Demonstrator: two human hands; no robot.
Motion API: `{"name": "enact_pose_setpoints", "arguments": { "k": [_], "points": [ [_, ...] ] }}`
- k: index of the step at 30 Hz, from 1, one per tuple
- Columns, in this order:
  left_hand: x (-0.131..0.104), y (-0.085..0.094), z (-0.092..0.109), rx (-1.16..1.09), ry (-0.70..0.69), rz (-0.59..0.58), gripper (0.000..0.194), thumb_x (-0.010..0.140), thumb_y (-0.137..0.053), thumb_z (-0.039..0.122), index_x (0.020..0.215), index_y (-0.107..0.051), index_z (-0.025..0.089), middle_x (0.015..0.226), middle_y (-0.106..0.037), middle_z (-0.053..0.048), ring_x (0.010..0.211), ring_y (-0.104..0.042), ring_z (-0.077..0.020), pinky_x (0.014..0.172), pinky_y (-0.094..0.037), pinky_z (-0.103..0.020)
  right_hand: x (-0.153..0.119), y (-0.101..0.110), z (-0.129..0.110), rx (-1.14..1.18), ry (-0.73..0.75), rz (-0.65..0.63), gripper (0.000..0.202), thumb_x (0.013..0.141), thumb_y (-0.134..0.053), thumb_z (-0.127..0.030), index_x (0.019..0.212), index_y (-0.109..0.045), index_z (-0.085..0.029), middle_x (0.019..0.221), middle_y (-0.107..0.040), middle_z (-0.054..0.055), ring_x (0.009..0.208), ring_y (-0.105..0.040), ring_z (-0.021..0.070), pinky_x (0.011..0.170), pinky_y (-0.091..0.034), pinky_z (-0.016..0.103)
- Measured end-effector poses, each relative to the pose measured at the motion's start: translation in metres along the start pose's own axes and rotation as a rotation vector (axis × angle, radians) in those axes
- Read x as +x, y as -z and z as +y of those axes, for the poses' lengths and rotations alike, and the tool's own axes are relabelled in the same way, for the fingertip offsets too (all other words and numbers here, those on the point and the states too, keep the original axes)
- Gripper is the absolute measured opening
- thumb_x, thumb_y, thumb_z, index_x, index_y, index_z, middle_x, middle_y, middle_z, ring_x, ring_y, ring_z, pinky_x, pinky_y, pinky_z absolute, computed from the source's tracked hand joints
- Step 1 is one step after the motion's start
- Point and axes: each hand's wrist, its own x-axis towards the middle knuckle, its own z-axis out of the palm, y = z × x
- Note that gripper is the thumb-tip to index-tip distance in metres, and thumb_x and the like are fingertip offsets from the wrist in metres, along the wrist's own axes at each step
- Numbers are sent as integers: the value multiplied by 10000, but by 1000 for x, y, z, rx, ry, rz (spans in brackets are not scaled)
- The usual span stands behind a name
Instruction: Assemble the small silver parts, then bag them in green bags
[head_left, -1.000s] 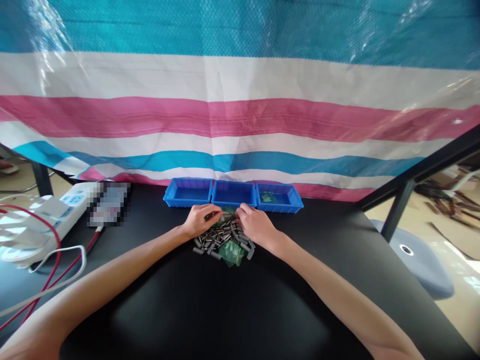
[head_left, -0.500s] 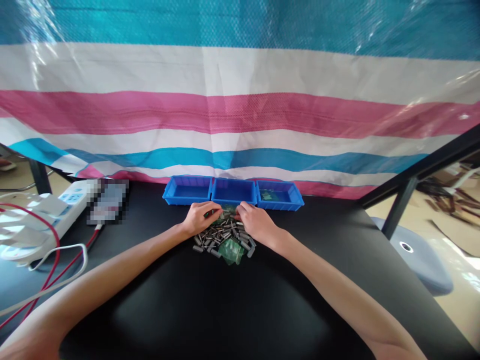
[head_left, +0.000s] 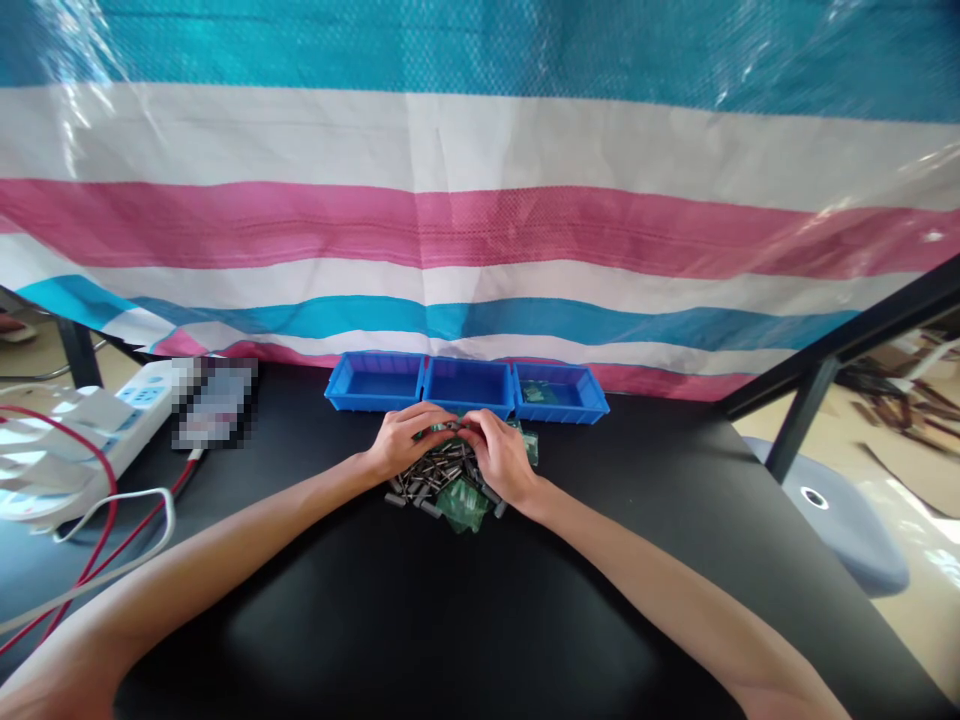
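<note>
Over a heap of small metal parts (head_left: 439, 470), grey cylinders and thin pins or screws, my two hands meet fingertip to fingertip. My left hand (head_left: 406, 440) is closed in a pinch, and so is my right hand (head_left: 501, 458). Between their fingertips shows a small grey metal piece (head_left: 453, 426), too small to name, which both seem to grip. A green plastic bag (head_left: 463, 505) lies at the near side of the heap. More green plastic (head_left: 531, 446) shows just beyond my right hand, which hides part of the heap.
Three blue bins stand behind the heap: a left bin (head_left: 375, 402), a middle bin (head_left: 469, 408) and a right bin (head_left: 562, 410) with small green pieces inside. At left lie a white power strip (head_left: 139, 400), cables and a pixelated object (head_left: 217, 400). A striped sheet (head_left: 480, 230) hangs behind.
My right hand has moved left and slightly nearer, and its fingertips now meet those of my left hand, which has shifted slightly right. Green plastic beside the right hand has come into view.
</note>
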Motion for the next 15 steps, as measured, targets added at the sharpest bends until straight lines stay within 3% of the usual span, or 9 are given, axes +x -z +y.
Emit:
{"name": "enact_pose_setpoints", "arguments": {
  "k": [5,9,15],
  "points": [
    [1,3,5,2,34,-18,148,875,-613,238,992,-661,162,914,-691,-68,606,-593,-79,574,-508,-196,0,-2,1,-13,34,38,139,973,-463,-262,964,-586,-198,841,-656,43,767,-631,167,690,-470,254],
    [0,6,7,-9,139,-19,128,874,-584,221,973,-634,157,910,-681,-55,550,-550,-60,541,-465,-185,1,4,-2,16,4,104,132,954,-484,-248,927,-604,-200,813,-653,31,726,-623,150,671,-468,240],
    [-4,5,4,3,266,18,146,882,-581,253,980,-639,162,640,-609,28,510,-511,-69,552,-437,-181,-3,11,-1,47,-80,238,132,926,-491,-237,890,-610,-191,738,-641,13,594,-576,122,605,-456,233]
  ]
}}
